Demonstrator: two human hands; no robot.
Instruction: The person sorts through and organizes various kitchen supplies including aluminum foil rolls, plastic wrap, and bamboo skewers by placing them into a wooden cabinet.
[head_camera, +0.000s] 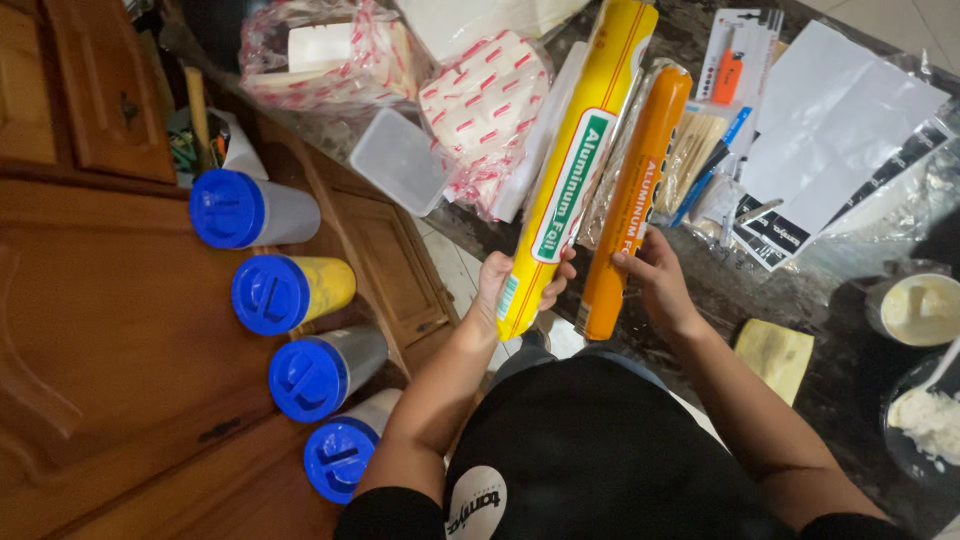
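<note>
Left hand (505, 285) clenched around lower end of yellow foil roll (575, 170). Right hand (655, 275) grasping orange foil roll (635, 195), just right of yellow one. Blue-lidded jars (270, 290) left of hands.

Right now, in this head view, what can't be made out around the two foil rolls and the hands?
- Yellow roll: near end wrapped by the left hand; top cut off by the frame edge.
- Orange roll: whether the right hand grips it or only touches; only fingertips show at its side.
- Four blue-lidded containers: contents hidden by lids; nearest partly behind the left arm.
- Bowl: cut off at the right edge, dim.
</note>
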